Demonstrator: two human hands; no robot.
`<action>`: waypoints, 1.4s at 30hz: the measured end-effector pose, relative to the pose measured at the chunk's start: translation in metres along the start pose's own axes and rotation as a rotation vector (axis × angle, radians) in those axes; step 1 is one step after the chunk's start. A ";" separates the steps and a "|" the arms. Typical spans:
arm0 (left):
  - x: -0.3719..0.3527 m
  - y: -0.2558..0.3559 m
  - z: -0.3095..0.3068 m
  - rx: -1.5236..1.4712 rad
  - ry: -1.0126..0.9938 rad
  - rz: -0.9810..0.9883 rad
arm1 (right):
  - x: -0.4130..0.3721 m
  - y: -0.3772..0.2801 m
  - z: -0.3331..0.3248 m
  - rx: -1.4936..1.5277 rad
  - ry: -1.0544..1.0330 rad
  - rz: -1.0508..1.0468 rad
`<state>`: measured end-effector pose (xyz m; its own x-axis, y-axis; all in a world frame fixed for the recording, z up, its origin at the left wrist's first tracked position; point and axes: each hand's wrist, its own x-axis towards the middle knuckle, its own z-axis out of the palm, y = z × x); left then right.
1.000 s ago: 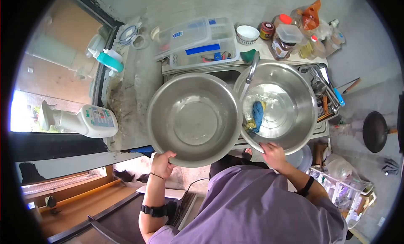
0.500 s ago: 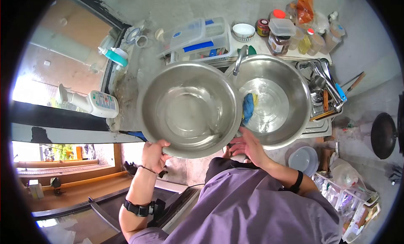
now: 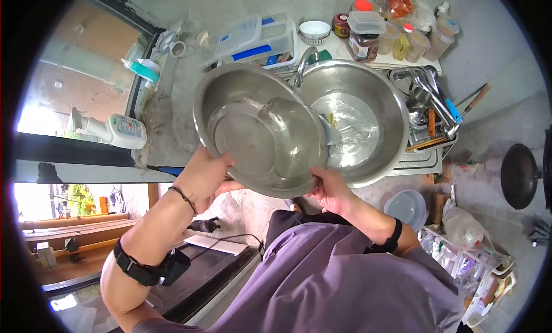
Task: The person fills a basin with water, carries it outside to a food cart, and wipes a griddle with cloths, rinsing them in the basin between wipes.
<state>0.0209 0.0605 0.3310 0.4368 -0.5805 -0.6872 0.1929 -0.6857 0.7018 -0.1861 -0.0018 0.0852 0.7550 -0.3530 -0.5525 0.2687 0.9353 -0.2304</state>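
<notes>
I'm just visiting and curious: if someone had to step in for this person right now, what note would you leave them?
Left hand: grips the tilted steel bowl at its near rim.
Right hand: grips the same rim, nearer the second bowl.
The held bowl leans toward the second bowl, which sits under the faucet; water pools at its low side.
Done: bowl raised and tipped. Left: probably emptying the remaining water.
</notes>
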 end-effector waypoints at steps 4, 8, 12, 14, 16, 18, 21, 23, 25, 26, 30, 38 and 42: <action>0.006 0.007 0.019 0.060 -0.024 0.058 | -0.012 -0.014 0.009 0.087 -0.024 0.101; -0.006 0.021 0.042 0.115 0.051 0.025 | -0.021 -0.020 0.011 0.097 0.051 0.160; -0.027 0.036 0.060 0.302 0.090 0.115 | -0.010 -0.024 -0.001 0.213 0.050 0.246; -0.034 0.040 0.062 0.372 0.114 0.168 | -0.006 -0.025 -0.008 0.227 -0.022 0.269; -0.039 0.043 0.060 0.467 0.094 0.136 | -0.004 -0.027 -0.006 0.238 -0.095 0.293; -0.040 0.034 0.059 0.640 0.160 0.353 | -0.005 -0.028 0.000 0.375 -0.060 0.363; -0.057 0.037 0.064 0.867 0.233 0.581 | -0.014 -0.032 0.011 0.550 -0.278 0.457; -0.073 0.047 0.068 0.924 0.248 0.594 | -0.017 -0.033 0.017 0.607 -0.345 0.482; -0.087 0.053 0.068 0.955 0.206 0.630 | -0.024 -0.034 0.024 0.669 -0.410 0.505; -0.093 0.056 0.068 0.966 0.192 0.642 | -0.029 -0.036 0.030 0.722 -0.415 0.532; -0.099 0.052 0.047 0.640 0.105 0.613 | -0.025 -0.034 0.028 0.714 -0.493 0.566; -0.061 -0.032 -0.038 -0.084 0.517 0.840 | 0.006 0.010 0.059 -0.062 -0.130 0.030; -0.027 -0.061 -0.094 -0.088 0.725 0.603 | 0.046 0.037 0.059 -0.140 -0.329 0.131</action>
<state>0.0799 0.1594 0.3239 0.9184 -0.3912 0.0593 -0.1906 -0.3061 0.9327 -0.1058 0.0181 0.0988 0.9353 -0.1828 -0.3030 0.0905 0.9513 -0.2946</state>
